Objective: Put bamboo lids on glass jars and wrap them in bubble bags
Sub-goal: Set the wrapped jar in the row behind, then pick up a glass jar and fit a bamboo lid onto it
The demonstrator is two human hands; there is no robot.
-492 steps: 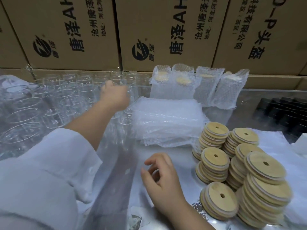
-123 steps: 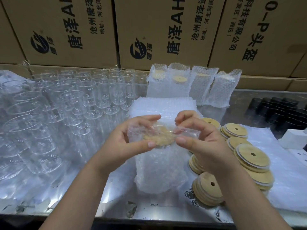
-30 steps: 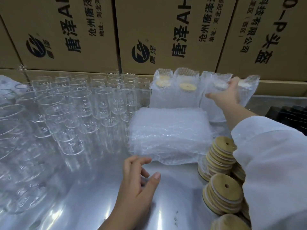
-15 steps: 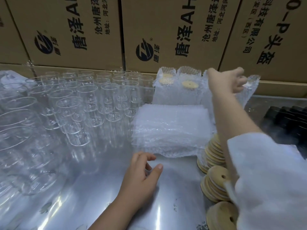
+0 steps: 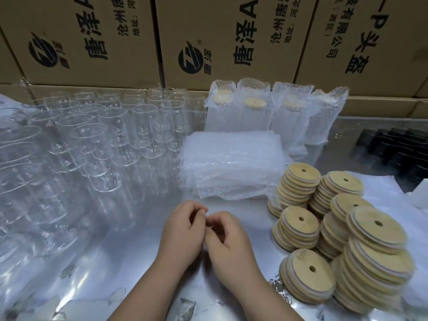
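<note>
Many empty glass jars [image 5: 111,135] stand in rows on the left of the shiny table [image 5: 129,262]. A flat stack of bubble bags [image 5: 231,163] lies in the middle. Behind it, several wrapped jars [image 5: 254,112] with bamboo lids stand upright in a row. Stacks of bamboo lids [image 5: 298,228], each lid with a centre hole, fill the right front. My left hand [image 5: 183,230] and my right hand [image 5: 229,244] sit together on the table in front of the bag stack. Their fingers are curled, the fingertips meet, and nothing shows between them.
Printed cardboard boxes [image 5: 220,38] form a wall along the back. Rows of black lids [image 5: 398,149] sit at the far right, with a white object [image 5: 419,193] near them at the edge. White sheeting lies under the lid stacks.
My right hand has let go of the wrapped jar at the back row and come back to the front. It now meets my left hand, which shifted slightly.
</note>
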